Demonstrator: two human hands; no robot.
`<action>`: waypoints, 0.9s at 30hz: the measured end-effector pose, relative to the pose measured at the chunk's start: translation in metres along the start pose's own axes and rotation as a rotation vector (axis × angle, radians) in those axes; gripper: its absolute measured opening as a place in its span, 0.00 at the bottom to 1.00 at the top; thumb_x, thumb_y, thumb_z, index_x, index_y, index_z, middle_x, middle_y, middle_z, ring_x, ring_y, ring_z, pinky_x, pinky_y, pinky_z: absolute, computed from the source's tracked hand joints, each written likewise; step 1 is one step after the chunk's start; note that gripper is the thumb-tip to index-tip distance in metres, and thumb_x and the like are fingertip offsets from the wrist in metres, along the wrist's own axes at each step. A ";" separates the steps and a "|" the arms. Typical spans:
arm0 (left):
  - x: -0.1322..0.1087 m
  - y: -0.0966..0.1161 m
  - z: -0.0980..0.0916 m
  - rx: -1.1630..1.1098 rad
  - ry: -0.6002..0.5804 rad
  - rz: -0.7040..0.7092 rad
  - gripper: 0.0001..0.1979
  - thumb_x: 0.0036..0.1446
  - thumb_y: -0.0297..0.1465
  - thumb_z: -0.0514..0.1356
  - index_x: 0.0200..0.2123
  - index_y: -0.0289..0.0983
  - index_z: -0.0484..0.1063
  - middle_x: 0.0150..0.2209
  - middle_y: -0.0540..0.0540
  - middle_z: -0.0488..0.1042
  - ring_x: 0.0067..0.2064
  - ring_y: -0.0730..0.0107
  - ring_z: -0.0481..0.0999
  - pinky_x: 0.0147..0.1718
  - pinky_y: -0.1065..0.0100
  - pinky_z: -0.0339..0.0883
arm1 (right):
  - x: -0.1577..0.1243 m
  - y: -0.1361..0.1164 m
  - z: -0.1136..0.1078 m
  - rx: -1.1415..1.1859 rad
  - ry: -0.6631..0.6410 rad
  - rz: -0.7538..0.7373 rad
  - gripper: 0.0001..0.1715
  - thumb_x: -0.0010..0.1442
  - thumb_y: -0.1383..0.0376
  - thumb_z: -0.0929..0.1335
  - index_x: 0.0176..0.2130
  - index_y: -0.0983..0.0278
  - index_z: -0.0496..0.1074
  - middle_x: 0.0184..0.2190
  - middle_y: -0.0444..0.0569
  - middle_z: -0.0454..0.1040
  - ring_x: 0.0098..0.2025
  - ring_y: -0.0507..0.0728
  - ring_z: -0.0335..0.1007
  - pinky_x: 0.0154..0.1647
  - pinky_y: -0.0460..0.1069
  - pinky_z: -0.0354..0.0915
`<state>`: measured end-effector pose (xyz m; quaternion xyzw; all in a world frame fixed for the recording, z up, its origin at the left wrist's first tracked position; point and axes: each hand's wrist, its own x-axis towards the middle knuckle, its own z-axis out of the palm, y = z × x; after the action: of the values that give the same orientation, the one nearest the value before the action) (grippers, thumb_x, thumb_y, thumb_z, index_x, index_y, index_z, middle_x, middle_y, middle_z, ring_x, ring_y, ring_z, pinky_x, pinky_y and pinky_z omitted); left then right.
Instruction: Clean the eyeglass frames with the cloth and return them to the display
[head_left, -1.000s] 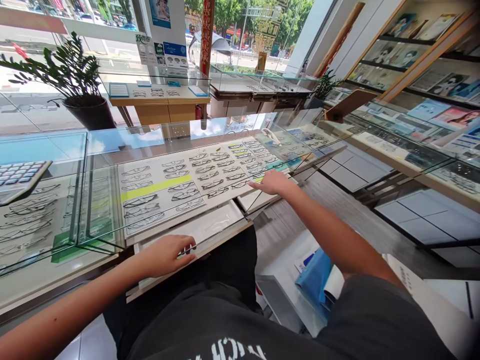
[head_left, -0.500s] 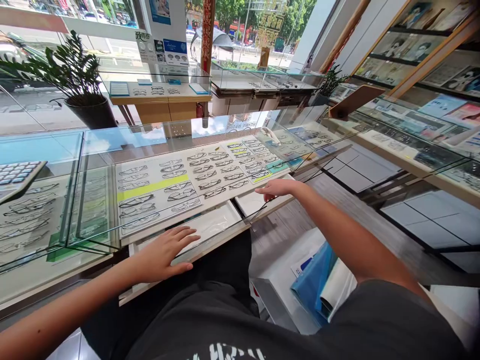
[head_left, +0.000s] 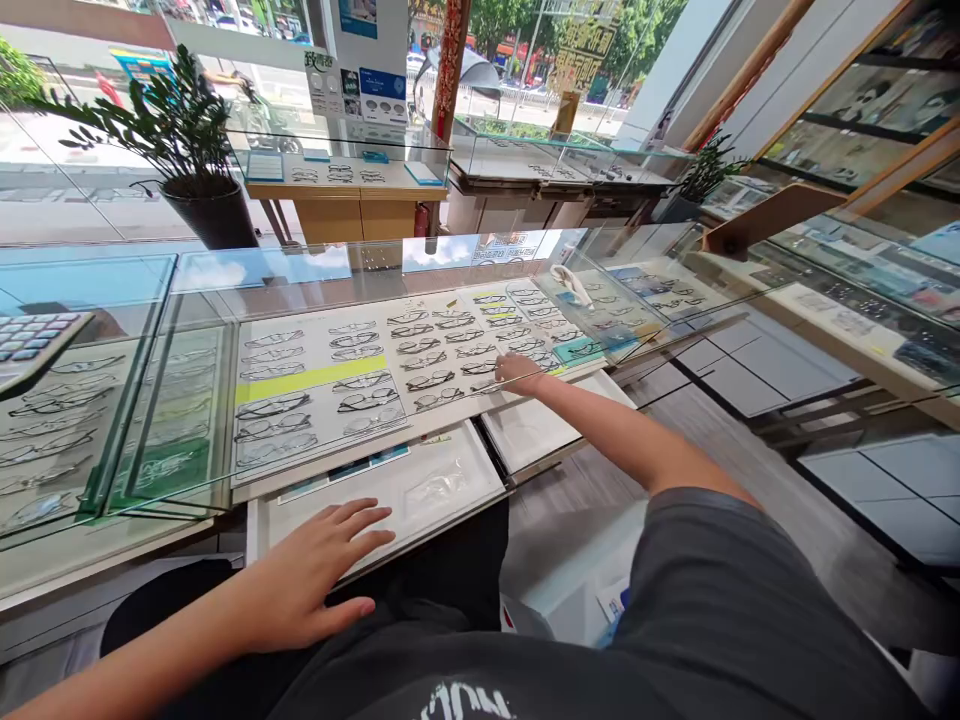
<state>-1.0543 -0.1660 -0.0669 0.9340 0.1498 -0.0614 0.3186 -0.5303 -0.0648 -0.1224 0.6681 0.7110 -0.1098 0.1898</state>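
My left hand [head_left: 319,570] is palm down with fingers spread, holding nothing. It hovers over the near edge of a pulled-out white drawer [head_left: 390,505] that holds a clear plastic bag [head_left: 442,487]. My right hand [head_left: 519,373] reaches to the near right of the eyeglasses tray [head_left: 322,378], its bent fingers down among the frames. Beside those fingers lies a pair of eyeglasses [head_left: 486,387], partly covered by them; whether they grip it is unclear. Rows of eyeglasses [head_left: 362,398] fill the tray in the glass counter. A second white drawer [head_left: 536,430] stands open under my right forearm.
Glass panels [head_left: 169,370] divide the counter. A keyboard [head_left: 37,345] lies on top at the left, and a brown board [head_left: 772,215] stands at the right. A potted plant [head_left: 199,190] and another glass showcase [head_left: 337,180] are beyond. A whitish bin [head_left: 574,570] is by my legs.
My right hand has moved from the counter's front edge in among the eyeglasses. Both drawers show more of their insides. My left hand stays spread near the drawer edge. The view has shifted.
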 end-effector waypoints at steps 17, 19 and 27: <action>-0.006 0.002 0.003 -0.093 -0.006 -0.094 0.33 0.70 0.51 0.64 0.74 0.54 0.69 0.79 0.43 0.64 0.80 0.33 0.62 0.75 0.33 0.64 | 0.060 0.022 0.026 -0.032 0.047 -0.177 0.14 0.64 0.66 0.74 0.48 0.68 0.87 0.62 0.64 0.80 0.67 0.70 0.67 0.67 0.56 0.65; -0.004 0.004 0.001 -0.096 -0.031 -0.108 0.32 0.70 0.51 0.64 0.73 0.53 0.70 0.79 0.42 0.63 0.80 0.33 0.61 0.75 0.32 0.63 | 0.061 0.019 0.025 -0.024 0.048 -0.164 0.14 0.64 0.68 0.72 0.47 0.68 0.87 0.60 0.64 0.81 0.65 0.70 0.68 0.66 0.55 0.65; 0.001 0.007 -0.004 -0.106 -0.009 -0.096 0.28 0.68 0.48 0.66 0.68 0.49 0.75 0.77 0.41 0.67 0.79 0.32 0.63 0.74 0.34 0.65 | 0.059 0.003 0.023 -0.041 0.047 -0.076 0.17 0.66 0.70 0.69 0.49 0.74 0.85 0.56 0.68 0.82 0.63 0.70 0.70 0.65 0.55 0.63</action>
<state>-1.0508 -0.1685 -0.0597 0.9072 0.1962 -0.0727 0.3651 -0.5262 -0.0207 -0.1676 0.6389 0.7423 -0.0865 0.1823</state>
